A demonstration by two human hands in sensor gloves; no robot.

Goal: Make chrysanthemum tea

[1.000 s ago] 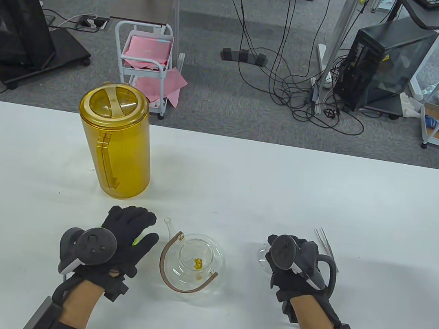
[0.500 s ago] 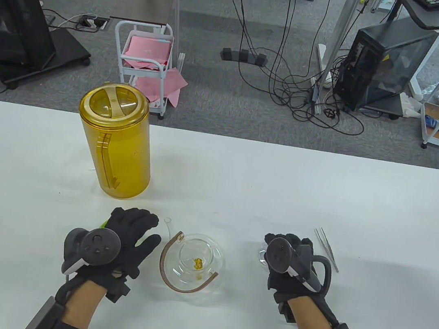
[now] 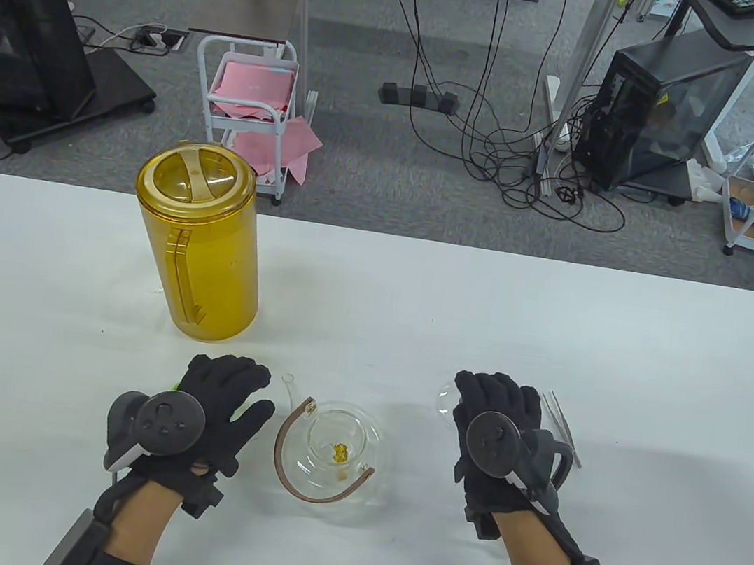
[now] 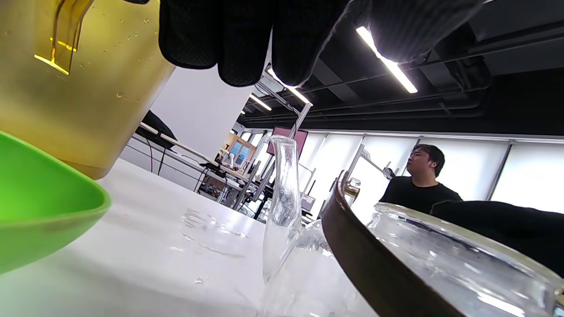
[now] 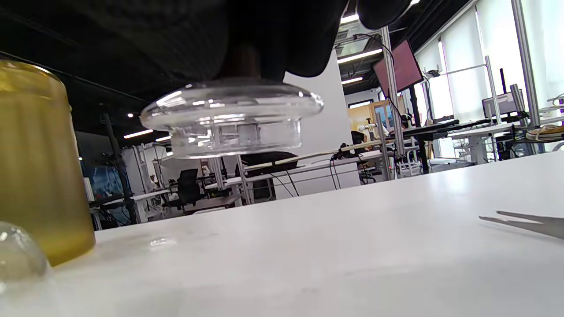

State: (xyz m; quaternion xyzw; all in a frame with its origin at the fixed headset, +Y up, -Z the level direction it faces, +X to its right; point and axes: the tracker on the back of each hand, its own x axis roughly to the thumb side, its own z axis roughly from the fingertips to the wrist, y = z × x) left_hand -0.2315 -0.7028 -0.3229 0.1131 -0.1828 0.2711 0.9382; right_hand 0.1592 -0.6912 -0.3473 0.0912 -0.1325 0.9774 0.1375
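Observation:
A glass teapot [image 3: 337,457] with a brown handle stands lidless at the near middle of the table, a yellow chrysanthemum [image 3: 341,453] in its bottom. My right hand [image 3: 494,399] is to its right and grips the glass lid [image 3: 444,400] from above. In the right wrist view the lid [image 5: 233,116] hangs clear of the tabletop. My left hand [image 3: 231,381] lies with relaxed fingers over a green bowl [image 4: 39,207], left of the teapot's spout [image 4: 284,185], and holds nothing. A tall amber water pitcher [image 3: 200,256] with its lid on stands behind the left hand.
Metal tweezers [image 3: 564,424] lie on the table just right of my right hand, also low at the right in the right wrist view [image 5: 528,222]. The white table [image 3: 555,323] ends at a far edge, with a trolley and cables on the floor beyond.
My right hand has risen and shifted slightly away from me, lifting the glass lid off the table. The left hand has barely moved.

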